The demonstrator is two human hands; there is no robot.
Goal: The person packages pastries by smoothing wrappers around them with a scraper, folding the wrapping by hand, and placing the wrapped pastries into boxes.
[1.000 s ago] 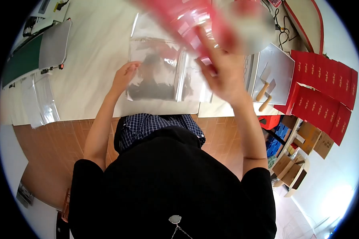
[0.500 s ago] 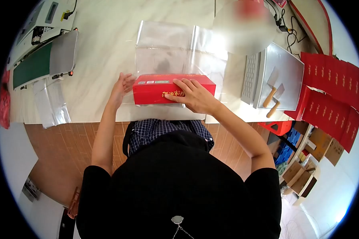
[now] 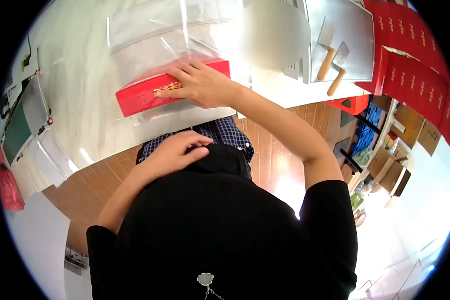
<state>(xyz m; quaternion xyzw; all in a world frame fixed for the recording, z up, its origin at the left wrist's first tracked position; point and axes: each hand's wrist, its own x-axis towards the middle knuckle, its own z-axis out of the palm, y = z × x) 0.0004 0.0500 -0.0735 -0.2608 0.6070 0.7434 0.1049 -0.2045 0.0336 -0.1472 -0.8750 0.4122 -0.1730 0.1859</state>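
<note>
right hand (image 3: 205, 86) bent over red box (image 3: 137, 101)

Box (image 3: 139, 100) on film (image 3: 155, 31), apparently; trowels (image 3: 327, 63) right, on appliance (image 3: 359, 62).

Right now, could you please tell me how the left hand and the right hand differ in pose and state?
The right hand lies on the red box, while the left hand is off the box, near the black shirt. The right hand's fingers are spread over the box; the left hand's are loosely bent and hold nothing visible. Both hands are bare.
</note>
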